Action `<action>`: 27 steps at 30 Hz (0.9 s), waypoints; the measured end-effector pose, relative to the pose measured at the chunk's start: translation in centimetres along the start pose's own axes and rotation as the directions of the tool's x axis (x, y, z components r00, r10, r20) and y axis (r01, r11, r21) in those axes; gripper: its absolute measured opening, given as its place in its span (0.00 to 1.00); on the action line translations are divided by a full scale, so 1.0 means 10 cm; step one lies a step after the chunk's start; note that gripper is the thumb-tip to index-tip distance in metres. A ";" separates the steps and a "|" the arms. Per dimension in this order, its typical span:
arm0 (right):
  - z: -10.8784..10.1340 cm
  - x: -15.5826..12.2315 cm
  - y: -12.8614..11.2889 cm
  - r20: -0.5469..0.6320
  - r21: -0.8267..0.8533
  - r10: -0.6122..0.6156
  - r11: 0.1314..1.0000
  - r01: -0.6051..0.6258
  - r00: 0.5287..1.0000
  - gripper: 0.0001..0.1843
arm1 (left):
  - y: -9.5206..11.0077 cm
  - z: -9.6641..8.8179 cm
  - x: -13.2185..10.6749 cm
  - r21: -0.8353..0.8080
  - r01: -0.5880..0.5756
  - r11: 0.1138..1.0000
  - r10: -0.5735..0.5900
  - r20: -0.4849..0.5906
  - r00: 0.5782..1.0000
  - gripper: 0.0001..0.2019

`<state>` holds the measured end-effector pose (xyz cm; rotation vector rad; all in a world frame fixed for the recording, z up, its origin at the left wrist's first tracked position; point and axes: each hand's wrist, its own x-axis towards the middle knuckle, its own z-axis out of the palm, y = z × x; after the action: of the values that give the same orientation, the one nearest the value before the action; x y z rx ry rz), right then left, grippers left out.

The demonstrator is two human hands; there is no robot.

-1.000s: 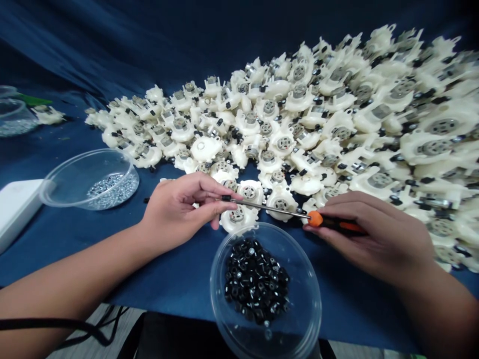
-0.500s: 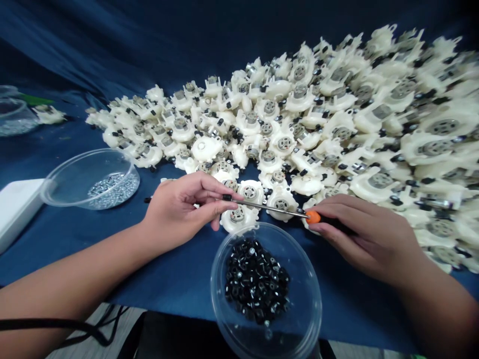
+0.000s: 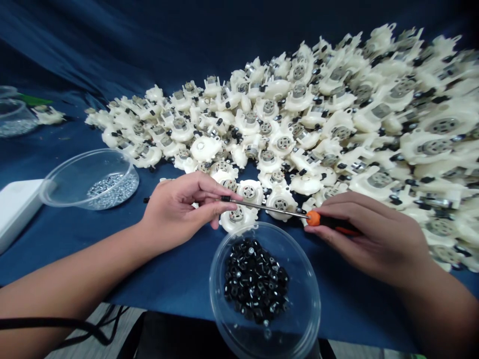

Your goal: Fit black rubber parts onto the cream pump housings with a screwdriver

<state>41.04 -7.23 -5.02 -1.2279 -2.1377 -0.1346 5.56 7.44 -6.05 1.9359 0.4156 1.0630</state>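
Basically, 1 screwdriver point(image 3: 269, 209), L hand point(image 3: 179, 209) pinching tip, R hand point(image 3: 370, 234) gripping handle, 1 black-pcs bowl point(image 3: 310, 294) below

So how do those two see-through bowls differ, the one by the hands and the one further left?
The front bowl holds black pieces, while the left bowl holds silver pieces. The front bowl's pieces are chunkier than the left bowl's tiny ones. The front bowl also sits nearer the viewer than the left bowl. Both are clear and rest on blue cloth.

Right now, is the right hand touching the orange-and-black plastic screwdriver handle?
Touching. The head view shows the right hand with its fingers curled around the orange-and-black plastic screwdriver handle, with no gap between them.
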 end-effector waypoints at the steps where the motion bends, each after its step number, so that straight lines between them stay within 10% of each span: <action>1: -0.01 0.01 0.00 0.005 0.002 -0.003 1.000 0.003 1.000 0.13 | 0.00 0.00 0.00 0.004 0.002 1.000 -0.002 0.001 1.000 0.04; 27: -0.04 0.02 0.04 0.084 -0.043 -0.052 0.998 0.056 0.995 0.10 | -0.05 -0.01 0.03 -0.002 0.016 1.000 -0.016 0.025 1.000 0.05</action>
<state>41.54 -7.04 -4.66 -1.2208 -2.2513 -0.1590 5.69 7.95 -6.23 1.9394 0.4151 1.0276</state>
